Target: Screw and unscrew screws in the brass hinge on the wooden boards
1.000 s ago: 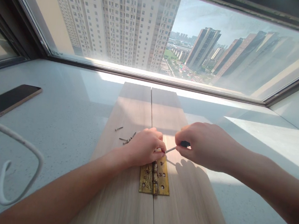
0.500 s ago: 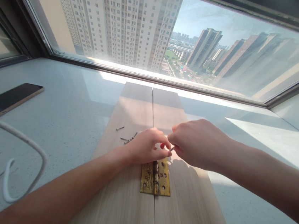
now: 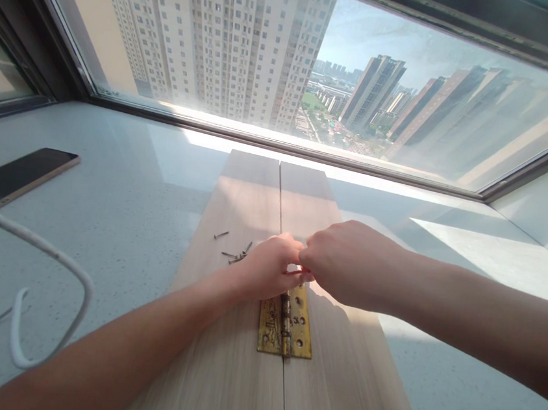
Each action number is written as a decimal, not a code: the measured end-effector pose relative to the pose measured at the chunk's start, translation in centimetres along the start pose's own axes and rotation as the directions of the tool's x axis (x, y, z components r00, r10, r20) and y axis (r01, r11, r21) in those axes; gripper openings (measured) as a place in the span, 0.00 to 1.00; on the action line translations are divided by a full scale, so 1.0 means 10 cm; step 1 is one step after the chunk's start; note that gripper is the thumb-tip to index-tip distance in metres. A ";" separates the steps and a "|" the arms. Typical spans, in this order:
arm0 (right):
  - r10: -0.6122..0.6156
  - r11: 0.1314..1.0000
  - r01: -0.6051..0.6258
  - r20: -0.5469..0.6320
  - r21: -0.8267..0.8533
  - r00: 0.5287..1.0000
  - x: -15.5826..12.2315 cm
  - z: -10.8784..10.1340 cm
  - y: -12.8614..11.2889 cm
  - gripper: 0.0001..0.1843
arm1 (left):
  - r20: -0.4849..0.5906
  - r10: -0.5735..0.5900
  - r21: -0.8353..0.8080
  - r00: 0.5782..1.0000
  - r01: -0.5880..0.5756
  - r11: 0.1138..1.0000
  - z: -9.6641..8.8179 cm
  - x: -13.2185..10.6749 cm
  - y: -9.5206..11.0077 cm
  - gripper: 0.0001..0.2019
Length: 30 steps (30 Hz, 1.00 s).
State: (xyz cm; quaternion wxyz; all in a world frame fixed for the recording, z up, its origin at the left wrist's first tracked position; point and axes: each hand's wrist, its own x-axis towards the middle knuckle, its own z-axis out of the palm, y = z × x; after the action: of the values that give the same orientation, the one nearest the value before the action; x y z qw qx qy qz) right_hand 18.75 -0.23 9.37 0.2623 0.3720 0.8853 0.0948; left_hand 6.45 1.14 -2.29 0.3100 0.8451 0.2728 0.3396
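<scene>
A worn brass hinge (image 3: 297,328) lies across the seam between two pale wooden boards (image 3: 228,363), its far end hidden beneath my hands. My left hand (image 3: 270,266) rests over that far end, thumb and fingers curled closed toward my right hand. Touching its fingertips, my right hand (image 3: 339,264) is closed with the knuckles up. Whatever either hand pinches is hidden between the fingers. Several loose screws (image 3: 236,256) lie on the left board, just left of my left hand, with a single screw (image 3: 220,235) a little apart from them.
On the white speckled sill (image 3: 135,216) a phone (image 3: 23,172) lies at the left. A white cable (image 3: 65,261) loops beside my left forearm. Beyond the boards stands a window (image 3: 220,62) with a dark frame (image 3: 270,147).
My right hand has moved slightly left, against my left fingertips. The thin metal piece seen between the hands earlier is now hidden. The hinge and loose screws have stayed put.
</scene>
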 end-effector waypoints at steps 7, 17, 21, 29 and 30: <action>0.053 0.999 -0.052 0.042 -0.010 0.998 0.00 0.07 0.05 0.10 | 0.048 -0.106 0.147 0.993 0.098 0.984 0.01 -0.01 -0.05 0.06; 0.064 0.995 -0.071 0.100 0.068 0.993 -0.03 0.05 0.11 0.09 | 0.059 -0.139 0.122 0.989 0.131 0.984 -0.01 -0.03 -0.05 0.08; 0.063 0.996 -0.070 0.115 0.062 0.991 -0.03 0.07 0.12 0.09 | -0.123 -0.230 0.239 0.965 0.254 0.937 -0.10 -0.03 -0.02 0.12; 0.014 0.999 -0.019 0.093 0.049 0.996 -0.05 0.02 0.12 0.09 | -0.511 -0.311 0.537 0.801 0.580 0.613 -0.66 -0.47 -0.37 0.26; 0.008 0.999 -0.013 0.102 0.045 0.995 -0.04 0.02 0.11 0.08 | -0.507 -0.353 0.525 0.787 0.606 0.598 -0.71 -0.58 -0.46 0.29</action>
State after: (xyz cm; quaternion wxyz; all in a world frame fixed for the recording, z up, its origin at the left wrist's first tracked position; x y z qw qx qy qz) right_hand 19.74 0.30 9.78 0.2980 0.3871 0.8707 0.0567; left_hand -3.57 2.68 -3.78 0.0155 0.7150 0.6462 0.2663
